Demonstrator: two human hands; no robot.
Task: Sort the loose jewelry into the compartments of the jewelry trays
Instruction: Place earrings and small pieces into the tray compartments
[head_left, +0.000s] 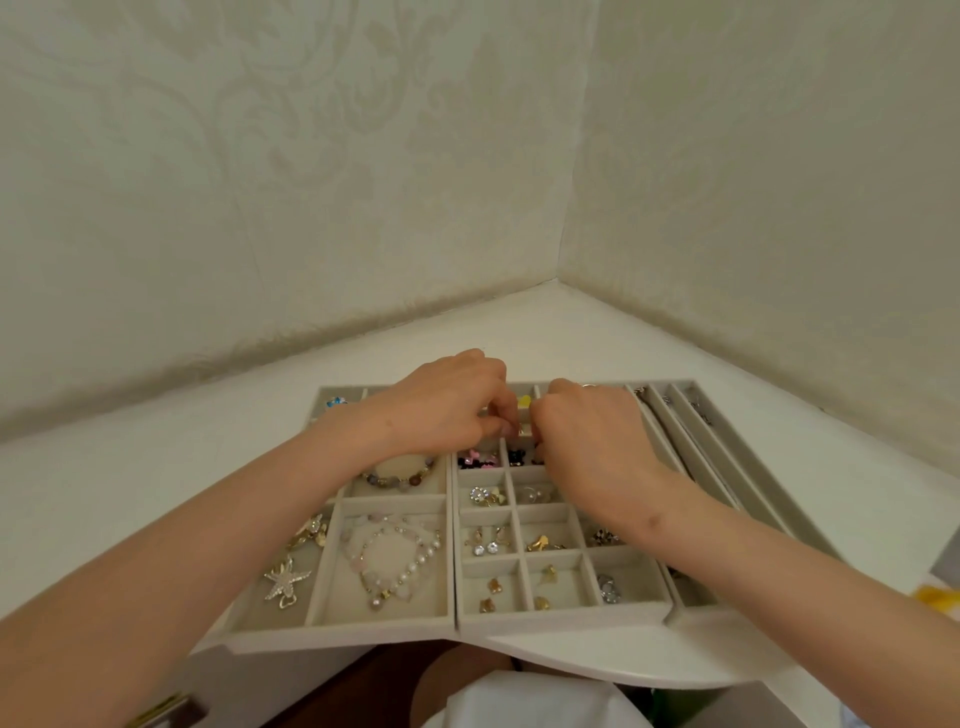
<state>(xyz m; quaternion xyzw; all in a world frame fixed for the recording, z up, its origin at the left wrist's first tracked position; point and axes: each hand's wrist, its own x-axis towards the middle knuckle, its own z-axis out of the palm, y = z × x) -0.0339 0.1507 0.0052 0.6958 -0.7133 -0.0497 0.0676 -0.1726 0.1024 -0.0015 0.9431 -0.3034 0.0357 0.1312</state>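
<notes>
Jewelry trays (561, 618) w/ earrings (487, 496), bracelets (397, 482)

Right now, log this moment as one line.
left hand: pinches small piece | right hand: curled, grip hidden | place: over middle tray

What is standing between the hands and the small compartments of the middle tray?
Nothing visible. The left hand and right hand are over the uncovered far compartments of the middle tray, fingers curled down at the dividers. Whether they hold anything is hidden.
</notes>
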